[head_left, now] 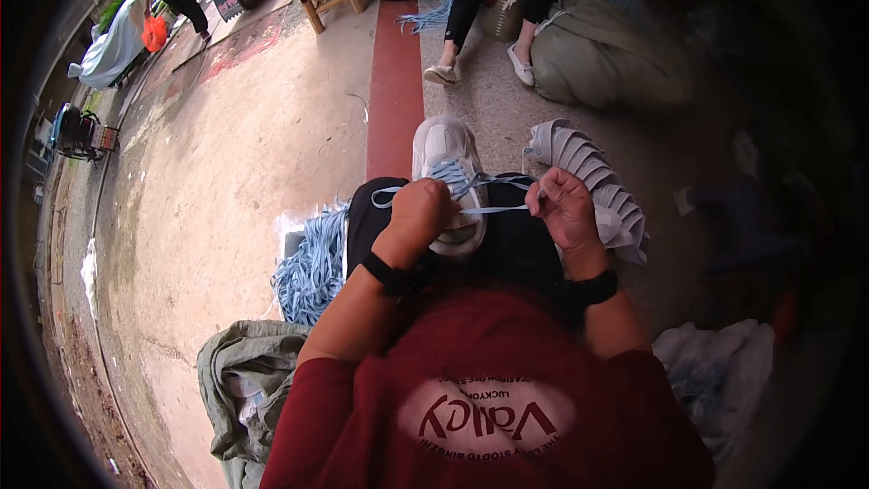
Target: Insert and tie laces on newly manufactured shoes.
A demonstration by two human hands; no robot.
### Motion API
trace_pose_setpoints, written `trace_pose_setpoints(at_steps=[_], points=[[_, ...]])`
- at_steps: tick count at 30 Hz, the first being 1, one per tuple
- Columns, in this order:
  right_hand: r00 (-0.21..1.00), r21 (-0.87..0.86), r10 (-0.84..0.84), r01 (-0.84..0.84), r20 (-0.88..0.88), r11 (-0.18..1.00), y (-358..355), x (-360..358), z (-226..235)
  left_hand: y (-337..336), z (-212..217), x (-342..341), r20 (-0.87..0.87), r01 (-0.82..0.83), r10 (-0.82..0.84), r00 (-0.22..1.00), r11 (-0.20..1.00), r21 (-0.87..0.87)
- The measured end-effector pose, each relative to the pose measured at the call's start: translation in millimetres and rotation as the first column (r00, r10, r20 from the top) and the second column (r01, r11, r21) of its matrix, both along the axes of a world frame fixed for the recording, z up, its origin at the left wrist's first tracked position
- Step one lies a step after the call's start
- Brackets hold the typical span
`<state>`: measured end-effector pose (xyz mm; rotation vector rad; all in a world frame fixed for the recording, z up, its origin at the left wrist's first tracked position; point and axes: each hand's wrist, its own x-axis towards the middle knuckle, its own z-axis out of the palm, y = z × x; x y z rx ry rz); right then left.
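Currently left grip [424, 215] clenched around blue lace [496, 210], right grip [563, 206] pinching it taut over pale shoe [442, 139].

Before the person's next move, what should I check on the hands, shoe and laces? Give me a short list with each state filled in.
1. Shoe lies at the lap, toe pointing away: ok.
2. Right grip pinches the blue lace: ok.
3. Left grip secure on the lace: cannot tell; the hand is curled and its fingertips are hidden.
4. Lace fully drawn in: not ok; a length stretches outside the shoe between the hands.
5. Every eyelet threaded: cannot tell; the left hand covers part of the shoe.
6. Spare laces apart from the hands: ok, bundled at the person's left.
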<state>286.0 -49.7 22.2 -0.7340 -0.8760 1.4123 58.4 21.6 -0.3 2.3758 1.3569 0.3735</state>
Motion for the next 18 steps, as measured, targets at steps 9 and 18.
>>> trace_pose_setpoints(at_steps=[9, 18], points=[[0.998, -0.079, -0.041, 0.038, -0.036, 0.996, -6, -3, -20, -6, 4, 3, -0.138, 0.052, -0.039, 0.99, 0.994, 0.092], [0.925, -0.154, -0.35, 0.328, -0.145, 0.932, -12, 55, -40, -8, 34, -82, -0.153, -0.257, 0.304, 0.94, 0.93, 0.264]])
